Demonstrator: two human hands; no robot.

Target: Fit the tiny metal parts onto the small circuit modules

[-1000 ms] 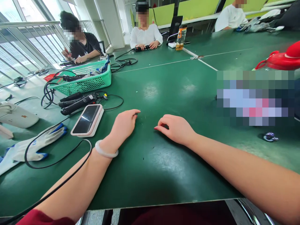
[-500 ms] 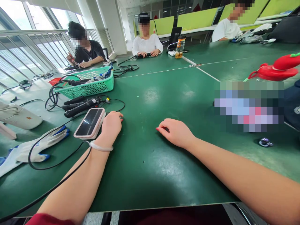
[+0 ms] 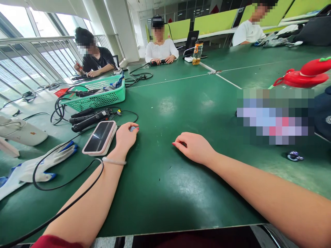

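My left hand (image 3: 126, 136) rests on the green table just right of a phone in a pink case (image 3: 100, 137). Its fingers and thumb are closed around a small grey-blue object (image 3: 132, 128), mostly hidden, whose kind I cannot make out. My right hand (image 3: 194, 146) lies on the tabletop with its fingers curled under and the thumb against them; nothing shows in it. A black cable (image 3: 77, 199) passes over my left forearm. Left of the phone is a white work glove with blue fingertips (image 3: 43, 162).
Black handheld devices (image 3: 90, 119) lie before a green basket (image 3: 98, 96) with cables and gloves. A white container (image 3: 19, 131) stands left. To the right are a small dark shiny item (image 3: 294, 156) and a red lid (image 3: 302, 77). A bottle (image 3: 197, 53) stands farther back; three people sit around.
My left hand has shifted slightly right and turned, so the small grey-blue object between its fingers now shows. My right hand stays where it was.
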